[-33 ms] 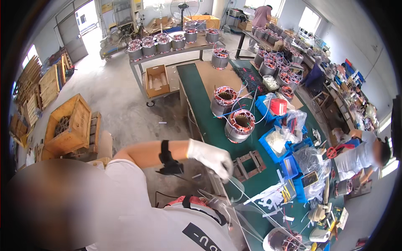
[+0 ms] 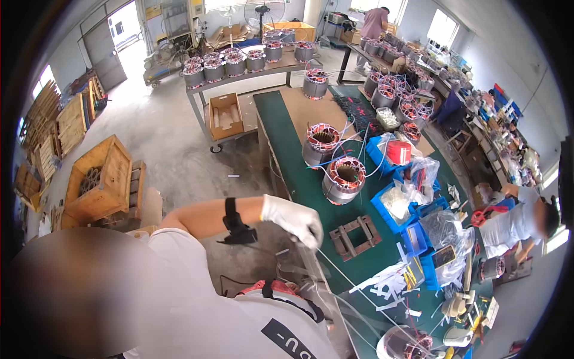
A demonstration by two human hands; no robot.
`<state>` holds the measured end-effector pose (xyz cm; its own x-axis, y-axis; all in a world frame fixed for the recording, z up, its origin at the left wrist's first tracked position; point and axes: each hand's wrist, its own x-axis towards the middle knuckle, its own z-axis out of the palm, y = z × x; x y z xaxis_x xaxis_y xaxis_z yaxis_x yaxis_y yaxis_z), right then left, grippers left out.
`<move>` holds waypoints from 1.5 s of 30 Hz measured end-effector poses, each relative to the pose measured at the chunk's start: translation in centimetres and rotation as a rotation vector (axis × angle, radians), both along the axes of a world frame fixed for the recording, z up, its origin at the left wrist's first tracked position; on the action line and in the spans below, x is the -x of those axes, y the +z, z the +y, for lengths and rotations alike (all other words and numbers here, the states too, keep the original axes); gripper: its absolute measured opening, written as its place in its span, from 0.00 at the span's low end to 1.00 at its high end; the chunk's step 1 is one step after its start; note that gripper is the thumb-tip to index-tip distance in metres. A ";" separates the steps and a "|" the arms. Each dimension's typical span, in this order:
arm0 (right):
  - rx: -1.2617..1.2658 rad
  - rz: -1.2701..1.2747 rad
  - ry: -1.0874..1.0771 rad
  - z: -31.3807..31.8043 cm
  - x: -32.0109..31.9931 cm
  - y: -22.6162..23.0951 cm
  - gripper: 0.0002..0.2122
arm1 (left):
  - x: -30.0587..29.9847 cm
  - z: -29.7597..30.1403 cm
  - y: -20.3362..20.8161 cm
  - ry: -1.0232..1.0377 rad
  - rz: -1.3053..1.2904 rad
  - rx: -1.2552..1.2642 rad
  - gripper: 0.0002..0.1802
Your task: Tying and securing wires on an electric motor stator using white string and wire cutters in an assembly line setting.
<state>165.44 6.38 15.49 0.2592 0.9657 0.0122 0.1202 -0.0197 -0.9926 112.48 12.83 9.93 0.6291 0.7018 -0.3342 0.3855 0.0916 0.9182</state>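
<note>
My left hand (image 2: 298,224), in a white glove, is closed on a thin white lead wire (image 2: 342,268). That wire runs straight down and to the right to a motor stator (image 2: 391,346) at the lower edge, its copper windings only partly visible. The hand is raised beside the near edge of the green workbench (image 2: 287,161), a little left of a brown metal frame (image 2: 355,237). My right hand does not show clearly. Several loose pale leads (image 2: 344,311) hang blurred beside my body at the bench edge.
Two wound stators (image 2: 344,180) (image 2: 324,143) stand farther up the bench. Blue bins (image 2: 387,209), plastic bags and white paper strips (image 2: 382,281) crowd its right side. A co-worker (image 2: 520,221) works at the far right; another person (image 2: 375,27) stands at the back.
My left hand has shifted slightly left and up, still holding the lead wire. The curved pale loop below the hand no longer shows, and the lead now runs straighter.
</note>
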 end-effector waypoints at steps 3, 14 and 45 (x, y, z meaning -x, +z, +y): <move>-0.065 -0.333 -0.182 -0.8 -2.6 -0.8 0.10 | 3.6 -1.3 -2.6 0.009 0.172 0.002 0.13; -0.049 -0.526 -0.304 -2.7 -1.1 -0.5 0.12 | 7.0 1.7 -9.4 0.016 0.287 -0.200 0.13; -0.140 -0.095 0.075 3.6 9.9 6.0 0.05 | -17.1 3.6 1.5 -0.014 -0.353 0.209 0.17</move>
<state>155.50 9.94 21.48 0.1775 0.9696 0.1687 0.2095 0.1303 -0.9691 129.60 16.47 11.43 0.7396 0.6323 -0.2305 0.0527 0.2870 0.9565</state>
